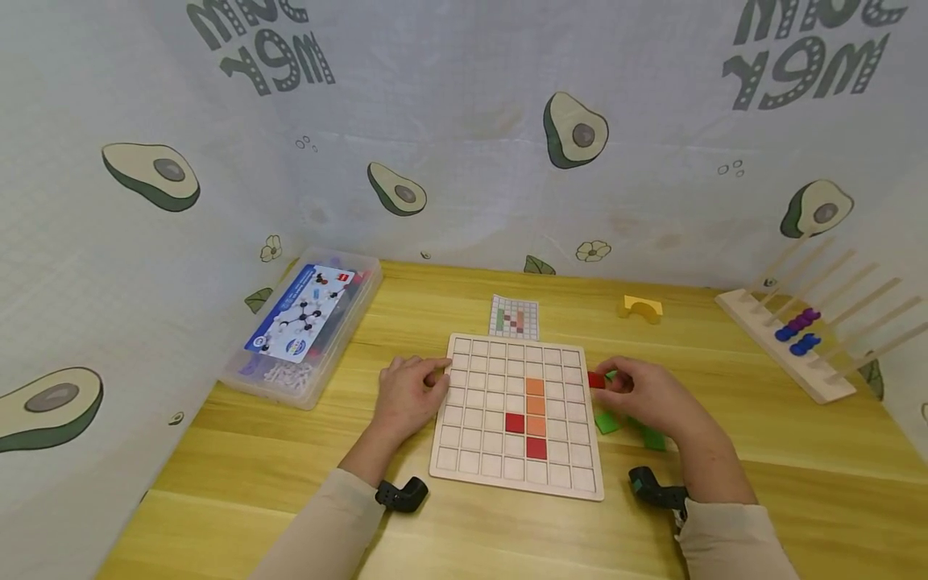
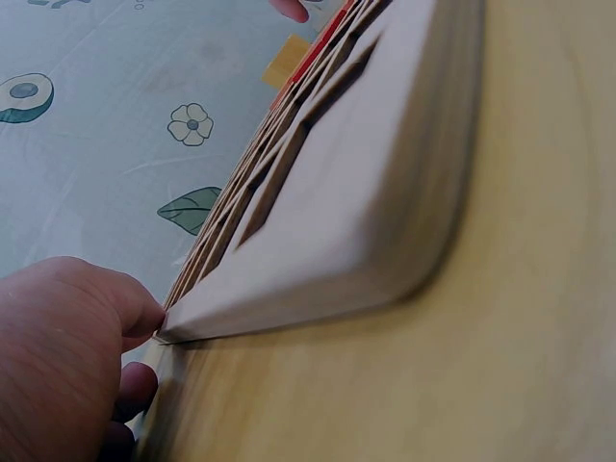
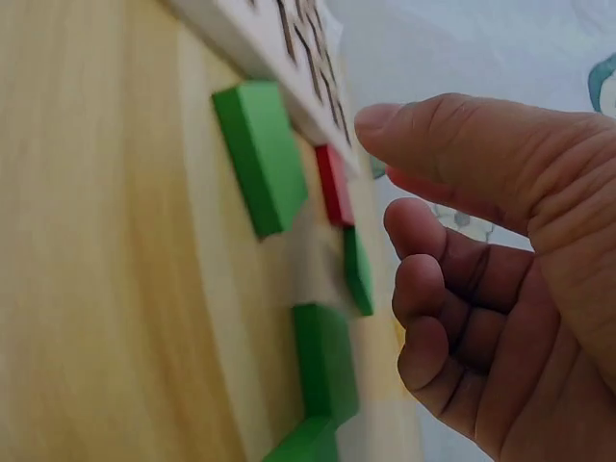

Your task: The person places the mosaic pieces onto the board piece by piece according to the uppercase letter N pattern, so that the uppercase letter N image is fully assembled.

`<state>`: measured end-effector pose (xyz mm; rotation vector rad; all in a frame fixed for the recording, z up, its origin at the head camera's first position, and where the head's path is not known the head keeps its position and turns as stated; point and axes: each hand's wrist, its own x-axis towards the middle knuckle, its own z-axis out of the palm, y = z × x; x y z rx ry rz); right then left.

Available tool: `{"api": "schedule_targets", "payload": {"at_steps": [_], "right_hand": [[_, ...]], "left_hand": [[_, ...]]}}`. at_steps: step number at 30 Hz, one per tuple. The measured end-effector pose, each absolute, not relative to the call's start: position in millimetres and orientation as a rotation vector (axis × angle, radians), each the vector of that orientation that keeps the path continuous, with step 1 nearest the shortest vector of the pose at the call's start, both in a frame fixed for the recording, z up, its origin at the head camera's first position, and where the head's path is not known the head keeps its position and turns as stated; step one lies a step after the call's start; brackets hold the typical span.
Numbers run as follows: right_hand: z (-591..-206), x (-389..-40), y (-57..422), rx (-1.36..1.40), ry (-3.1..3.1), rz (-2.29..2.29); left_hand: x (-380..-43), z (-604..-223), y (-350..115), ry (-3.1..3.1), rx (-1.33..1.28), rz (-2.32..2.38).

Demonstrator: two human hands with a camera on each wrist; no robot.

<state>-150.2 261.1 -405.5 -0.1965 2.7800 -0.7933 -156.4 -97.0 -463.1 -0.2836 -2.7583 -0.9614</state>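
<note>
A wooden grid board (image 1: 482, 447) lies flat on the table, with red tiles (image 1: 515, 423) and a column of orange tiles (image 1: 535, 387) in its squares. At its left edge is my left hand (image 1: 409, 395); fingertips touch the rim, also in the left wrist view. Past the right edge, my right hand (image 1: 648, 395) hovers with bent fingers beside a red block (image 1: 597, 380). In the right wrist view that red block (image 3: 334, 185) lies against the board, apart from the thumb and visible fingers. Several green blocks (image 3: 260, 159) lie nearby, partly under the hand.
Behind the board lies a small printed pattern card (image 1: 514, 316). A clear plastic case (image 1: 304, 322) stands at the left. Far right is a wooden peg rack (image 1: 783, 346) with blue and purple beads. Yellow pieces (image 1: 643, 308), one arched, sit toward the back.
</note>
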Motion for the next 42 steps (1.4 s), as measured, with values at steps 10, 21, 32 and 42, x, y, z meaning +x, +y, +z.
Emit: {"api": "schedule_targets", "payload": {"at_steps": [10,21,32,42], "right_hand": [[-417.1,-153.6,266.7,-0.188,2.803,-0.739],[-419.0,-155.6,265.6,-0.16,2.804,-0.728],[-420.6,-155.1,265.1,-0.122,2.804,-0.72],[-422.9,-155.1,264.0,-0.122,2.807,-0.698]], "left_hand": [[-155.0,-465.1,-96.2,-2.743,-0.291,-0.969],[-156.2,-464.6,-97.4,-2.756,-0.287,-0.964],[-157.0,-465.5,-97.0,-2.752,-0.288,-0.962],[-157.1,-466.6,-97.2,-2.747,-0.288,-0.962]]}}
